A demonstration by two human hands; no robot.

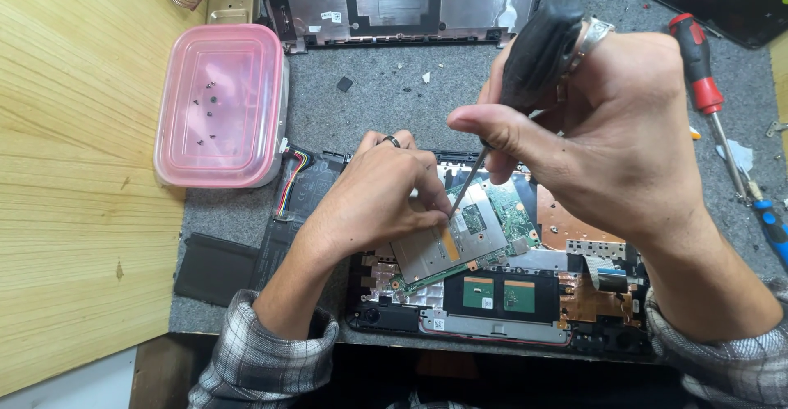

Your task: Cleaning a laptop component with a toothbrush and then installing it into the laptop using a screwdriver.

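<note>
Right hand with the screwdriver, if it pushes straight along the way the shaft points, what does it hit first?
Most likely the circuit board: the right hand aims the screwdriver down-left, its tip by the left hand's fingertips.

A green circuit board (484, 228), partly covered by a silver shield, is seen inside the black laptop base (492, 294). Left of the board, a translucent pink container (222, 105) is set on grey felt. Right of it lies a red-handled screwdriver (698, 64). Grey-and-white plaid sleeves (263, 360) are worn.
</note>
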